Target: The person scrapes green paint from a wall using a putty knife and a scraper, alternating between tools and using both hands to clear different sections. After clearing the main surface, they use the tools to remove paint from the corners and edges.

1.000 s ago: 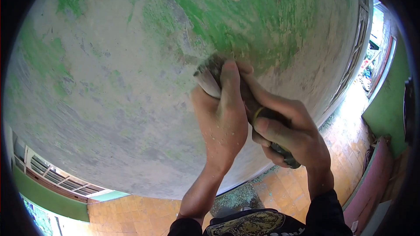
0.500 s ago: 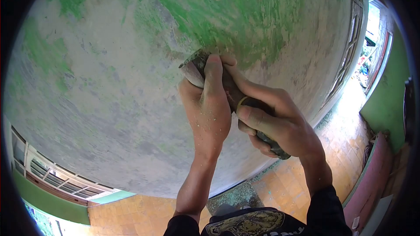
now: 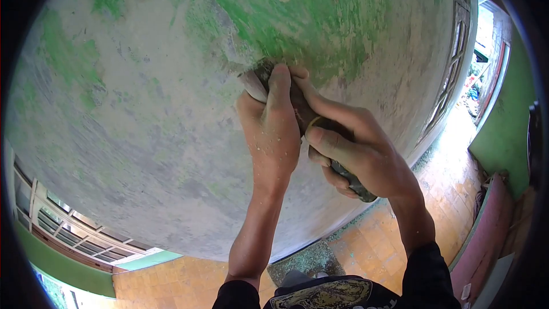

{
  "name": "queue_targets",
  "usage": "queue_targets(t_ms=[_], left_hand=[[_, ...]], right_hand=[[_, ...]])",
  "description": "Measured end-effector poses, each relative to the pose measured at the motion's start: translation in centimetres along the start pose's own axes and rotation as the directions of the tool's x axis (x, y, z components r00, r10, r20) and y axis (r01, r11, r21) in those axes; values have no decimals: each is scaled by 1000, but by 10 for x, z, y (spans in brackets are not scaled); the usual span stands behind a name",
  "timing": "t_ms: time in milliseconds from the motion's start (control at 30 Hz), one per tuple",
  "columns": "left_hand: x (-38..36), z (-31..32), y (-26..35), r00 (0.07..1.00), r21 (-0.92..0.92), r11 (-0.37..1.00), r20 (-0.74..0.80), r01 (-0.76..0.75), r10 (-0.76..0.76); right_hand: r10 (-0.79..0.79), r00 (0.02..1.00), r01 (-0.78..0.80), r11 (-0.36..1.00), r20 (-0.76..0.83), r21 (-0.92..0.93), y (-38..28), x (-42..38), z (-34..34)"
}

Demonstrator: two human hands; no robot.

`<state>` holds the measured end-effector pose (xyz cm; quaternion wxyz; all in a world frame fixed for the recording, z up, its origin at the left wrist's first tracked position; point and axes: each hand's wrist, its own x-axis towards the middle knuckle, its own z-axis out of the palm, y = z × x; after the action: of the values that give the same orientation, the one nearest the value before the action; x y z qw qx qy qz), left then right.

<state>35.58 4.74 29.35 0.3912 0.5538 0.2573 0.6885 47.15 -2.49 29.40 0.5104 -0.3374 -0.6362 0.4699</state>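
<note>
A wall (image 3: 171, 103) with patchy green paint over grey-white plaster fills most of the view. Against it, near the lower edge of the green area, is the broad blade end of a hand scraper (image 3: 255, 82). My left hand (image 3: 270, 120) grips the scraper near its blade, thumb laid on top, with dusty flakes on the skin. Around the dark handle, to the lower right, my right hand (image 3: 366, 151) is closed, its index finger stretched up towards the blade. The fingers partly hide the tool.
Orange floor tiles (image 3: 166, 277) lie below, with a speckled grey slab (image 3: 311, 260) by the wall's foot. A white-framed window (image 3: 80, 232) is at lower left. On the right are a barred window (image 3: 452, 74), a green wall (image 3: 503, 126) and a pink curved panel (image 3: 483, 240).
Both hands and the scraper have shifted slightly up relative to the frame, still against the wall. The grip looks the same, and the view has moved a little.
</note>
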Motion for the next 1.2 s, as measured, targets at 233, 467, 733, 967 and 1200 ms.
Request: queue_targets(t_ms=[233,467,733,967,1200], left_hand=[[2,0,0,1000,-83,996,2,22,-22],[5,1,-7,1000,-70,998,19,5,-3],[-3,0,-3,999,-38,999,24,38,-37],[7,3,0,1000,-55,998,17,8,-7],[-14,-9,-20,997,51,997,56,57,-60]], right_hand=[[-3,1000,3,1000,11,2,-4,0,-3],[-15,1000,15,1000,2,-13,3,0,-5],[-7,1000,7,1000,-2,16,3,-3,-4],[-24,1000,23,999,-13,-33,0,4,-4],[80,997,-82,995,-23,-62,17,-11,-3]])
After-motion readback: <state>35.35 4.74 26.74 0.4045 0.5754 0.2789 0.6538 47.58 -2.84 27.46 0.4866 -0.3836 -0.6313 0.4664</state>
